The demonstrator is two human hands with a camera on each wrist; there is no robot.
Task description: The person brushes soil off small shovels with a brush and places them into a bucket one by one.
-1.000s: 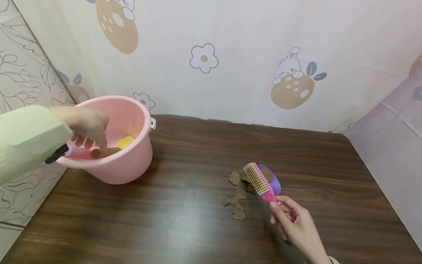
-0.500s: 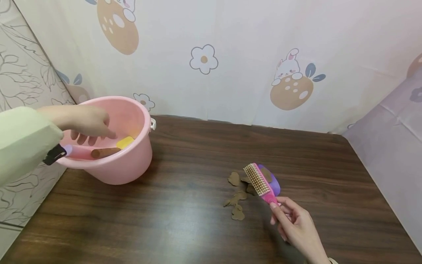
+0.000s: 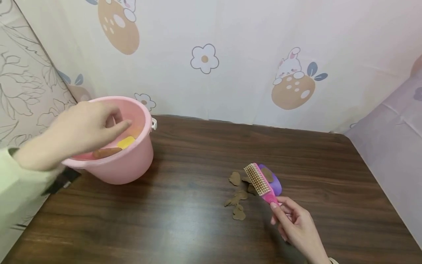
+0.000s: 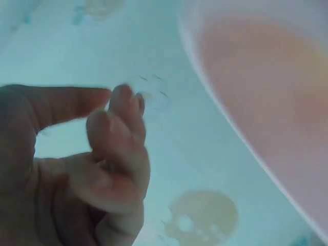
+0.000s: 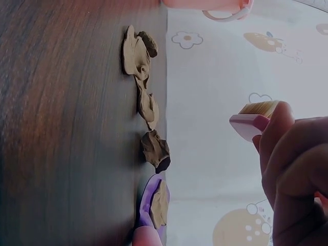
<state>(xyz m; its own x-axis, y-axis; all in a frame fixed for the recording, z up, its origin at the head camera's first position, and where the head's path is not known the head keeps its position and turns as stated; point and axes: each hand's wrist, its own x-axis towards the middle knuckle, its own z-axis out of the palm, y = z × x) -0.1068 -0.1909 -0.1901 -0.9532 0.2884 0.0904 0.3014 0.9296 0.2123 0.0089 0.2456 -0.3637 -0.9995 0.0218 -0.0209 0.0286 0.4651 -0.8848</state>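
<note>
My right hand grips a pink scrub brush by its handle, its pale bristles facing up. In the right wrist view the brush is held above the table. Just behind it lies a rounded purple object with a flat brown clay-like piece on it. Several brown clay-like scraps are scattered to the left. Over the near left rim of a pink bucket is my left hand, fingers loosely bent. The left wrist view shows nothing between those fingers.
Inside the bucket are a yellow piece and a brown, rod-like thing, partly hidden by the left hand. The dark wooden table ends against a patterned curtain at the back.
My left hand has risen out of the bucket and come nearer to the camera, covering more of the left rim. The right hand and the brush stay where they were.
</note>
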